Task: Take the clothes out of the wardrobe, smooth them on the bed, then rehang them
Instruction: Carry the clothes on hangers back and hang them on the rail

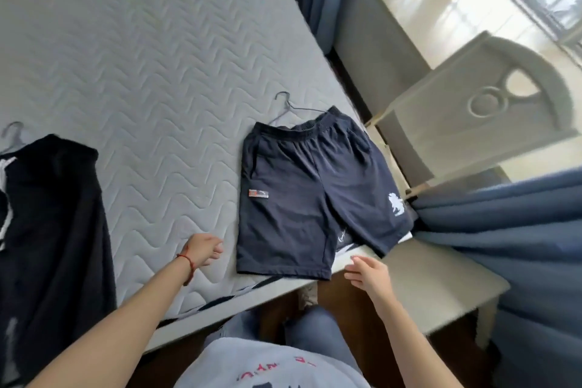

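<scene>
Your biggest risk is the near right corner of the bed point(132, 79): the right leg of the shorts point(310, 198) already runs up to that corner and looks to hang slightly past it. If you sweep outward too hard while smoothing, the cloth may slide off toward the floor and crease again. A second risk is the hanger point(291, 109), whose hook pokes out at the far end, above the waistband. If you tug the shorts from the hems, it may slip out of the waistband, or drag and bunch the fabric.

The shorts lie flat on the right part of the bed, waistband far, hems near. Your left hand point(201, 249) hovers over the bed just left of the left hem, fingers loosely curled, holding nothing and not touching the cloth. Your right hand point(370, 274) hangs off the near edge, just right of the hems and below the right leg, fingers spread and relaxed, also empty. Another dark garment point(53, 230) lies well apart at the left, so watch your elbow there.
</scene>
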Available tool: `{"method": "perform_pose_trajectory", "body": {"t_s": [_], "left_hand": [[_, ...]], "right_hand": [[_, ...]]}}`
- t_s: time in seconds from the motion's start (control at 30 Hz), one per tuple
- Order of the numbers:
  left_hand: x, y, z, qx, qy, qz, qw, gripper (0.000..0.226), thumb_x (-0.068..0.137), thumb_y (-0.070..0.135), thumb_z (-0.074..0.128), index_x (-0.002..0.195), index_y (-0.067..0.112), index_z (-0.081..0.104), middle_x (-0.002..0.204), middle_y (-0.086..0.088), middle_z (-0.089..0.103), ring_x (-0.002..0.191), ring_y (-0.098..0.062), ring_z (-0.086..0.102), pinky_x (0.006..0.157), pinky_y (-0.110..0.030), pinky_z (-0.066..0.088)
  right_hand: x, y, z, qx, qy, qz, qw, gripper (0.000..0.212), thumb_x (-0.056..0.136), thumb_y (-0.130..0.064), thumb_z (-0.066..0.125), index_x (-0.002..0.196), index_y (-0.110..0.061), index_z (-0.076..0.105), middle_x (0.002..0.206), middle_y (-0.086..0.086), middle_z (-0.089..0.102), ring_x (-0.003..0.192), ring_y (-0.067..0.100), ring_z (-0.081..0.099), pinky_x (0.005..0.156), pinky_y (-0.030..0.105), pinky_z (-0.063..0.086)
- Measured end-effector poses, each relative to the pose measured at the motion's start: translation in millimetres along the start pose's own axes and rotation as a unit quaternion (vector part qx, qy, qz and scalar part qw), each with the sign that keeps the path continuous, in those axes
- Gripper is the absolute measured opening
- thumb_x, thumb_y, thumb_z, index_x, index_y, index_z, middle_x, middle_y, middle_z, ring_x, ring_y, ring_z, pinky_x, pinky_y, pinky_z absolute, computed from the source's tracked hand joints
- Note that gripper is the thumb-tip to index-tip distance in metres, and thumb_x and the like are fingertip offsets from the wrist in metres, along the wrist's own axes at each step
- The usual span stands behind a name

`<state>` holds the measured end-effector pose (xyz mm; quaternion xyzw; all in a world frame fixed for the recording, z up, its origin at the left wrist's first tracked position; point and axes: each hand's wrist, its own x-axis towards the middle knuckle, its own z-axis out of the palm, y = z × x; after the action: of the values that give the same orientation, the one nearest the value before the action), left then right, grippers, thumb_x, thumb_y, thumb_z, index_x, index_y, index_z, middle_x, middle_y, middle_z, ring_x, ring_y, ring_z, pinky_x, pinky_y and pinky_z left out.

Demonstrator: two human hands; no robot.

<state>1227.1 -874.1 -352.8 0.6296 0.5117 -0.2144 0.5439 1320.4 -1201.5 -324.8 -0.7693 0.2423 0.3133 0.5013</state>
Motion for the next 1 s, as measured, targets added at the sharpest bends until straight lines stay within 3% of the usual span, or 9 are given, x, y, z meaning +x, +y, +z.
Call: {"method": "perform_pose_trajectory", "body": {"t_s": [0.17,0.3,0.43,0.47,0.57,0.63,0.73,0.87,1.0], "left_hand": [[7.2,18.8,25.3,0.021,0.121,0.001,0.992,0.025,0.087,0.021,0.050,0.063,0.016,0.057,0.079,-0.014,0.060,0.078,-0.026,0.055,0.067,-0.034,0.044],[29.0,33.5,58.4,0.063,0.177,-0.014,0.982,0.023,0.090,0.017,0.050,0.098,0.004,0.067,0.107,-0.019,0.066,0.103,-0.035,0.058,0.076,-0.030,0.037],[74.1,39.4,73.3,0.112,0.204,0.011,0.973,0.024,0.088,0.008,0.053,0.107,0.000,0.064,0.115,-0.022,0.063,0.108,-0.036,0.058,0.091,-0.036,0.042],[87.9,40.0,75.0,0.124,0.204,0.017,0.971,0.025,0.087,0.006,0.053,0.109,-0.001,0.063,0.116,-0.023,0.063,0.108,-0.037,0.058,0.093,-0.037,0.042],[129.2,41.9,78.3,0.174,0.217,0.036,0.960,0.031,0.086,0.004,0.053,0.116,-0.001,0.060,0.120,-0.026,0.058,0.112,-0.041,0.053,0.099,-0.041,0.040],[154.5,44.7,81.0,0.197,0.230,0.052,0.952,0.036,0.085,0.004,0.055,0.122,0.001,0.056,0.127,-0.024,0.054,0.118,-0.041,0.048,0.102,-0.042,0.037],[190.1,45.4,84.9,0.233,0.250,0.090,0.936,0.044,0.085,0.012,0.057,0.128,0.004,0.051,0.137,-0.020,0.047,0.126,-0.039,0.042,0.102,-0.047,0.038],[232.6,32.3,81.1,0.357,0.260,0.115,0.890,0.058,0.081,0.040,0.035,0.131,0.014,0.049,0.140,-0.015,0.047,0.127,-0.039,0.044,0.092,-0.059,0.042],[266.5,13.2,80.1,0.429,0.276,0.126,0.851,0.055,0.084,0.037,0.029,0.136,0.023,0.040,0.145,-0.009,0.042,0.134,-0.025,0.029,0.099,-0.064,0.029]], "right_hand": [[93.9,-65.4,-9.7,-0.068,-0.056,-0.025,0.996,0.013,0.090,-0.007,0.049,0.090,-0.009,0.062,0.074,0.011,0.063,0.053,0.014,0.061,0.052,0.021,0.044],[168.3,-112.6,-1.8,-0.115,-0.066,-0.051,0.990,0.015,0.089,-0.007,0.047,0.094,-0.007,0.062,0.073,0.009,0.063,0.060,0.018,0.057,0.054,0.018,0.048],[242.3,-143.3,24.6,-0.179,-0.069,-0.101,0.976,0.018,0.085,-0.008,0.049,0.094,-0.009,0.064,0.080,0.013,0.068,0.071,0.022,0.062,0.079,0.034,0.053],[259.6,-151.4,32.7,-0.203,-0.070,-0.122,0.969,0.019,0.085,-0.010,0.049,0.097,-0.011,0.065,0.086,0.013,0.070,0.078,0.022,0.062,0.080,0.030,0.051],[304.6,-183.5,61.6,-0.275,-0.058,-0.193,0.940,0.027,0.089,-0.014,0.048,0.110,-0.011,0.063,0.105,0.011,0.068,0.089,0.022,0.060,0.072,0.021,0.045],[333.1,-202.9,84.2,-0.294,-0.054,-0.239,0.924,0.028,0.091,-0.015,0.047,0.115,-0.009,0.061,0.115,0.012,0.064,0.103,0.025,0.059,0.088,0.028,0.042],[376.0,-223.2,115.3,-0.315,-0.044,-0.312,0.895,0.030,0.092,-0.014,0.047,0.119,-0.007,0.057,0.123,0.015,0.057,0.113,0.026,0.052,0.097,0.030,0.036],[433.0,-243.7,144.6,-0.405,0.026,-0.438,0.802,0.040,0.092,-0.019,0.046,0.131,-0.009,0.046,0.146,0.015,0.036,0.138,0.030,0.027,0.112,0.040,0.020],[478.5,-253.0,153.0,-0.493,0.054,-0.412,0.765,0.051,0.093,-0.027,0.042,0.142,-0.017,0.027,0.155,0.012,0.014,0.144,0.028,0.008,0.116,0.042,0.005]]}}
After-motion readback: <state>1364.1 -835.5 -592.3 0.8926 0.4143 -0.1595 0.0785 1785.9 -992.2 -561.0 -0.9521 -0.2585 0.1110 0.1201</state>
